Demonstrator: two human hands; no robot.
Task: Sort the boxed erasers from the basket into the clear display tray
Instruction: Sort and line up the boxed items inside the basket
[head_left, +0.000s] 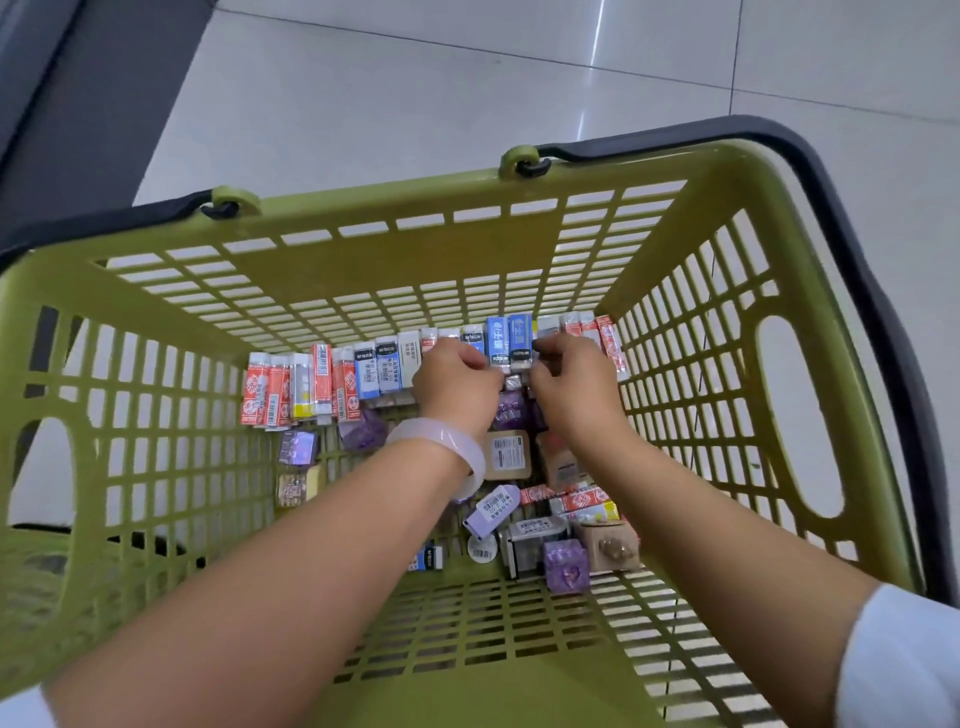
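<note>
Basket (519, 665): green slatted plastic, dark handles, on the floor.
Left hand (457, 382): fingers curled, pinching the boxed erasers (506, 340).
Right hand (569, 382): likewise pinching them.
Erasers: row along basket's far wall.
Floor (415, 93): pale glossy tiles.

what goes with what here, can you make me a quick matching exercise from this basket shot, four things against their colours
Things:
1. basket
2. basket handle
3. bracelet on the left wrist
4. two boxed erasers between the left hand and right hand

Colours:
A. black
B. blue
C. olive green
D. pale pink

Pairs: 1-C, 2-A, 3-D, 4-B
</note>
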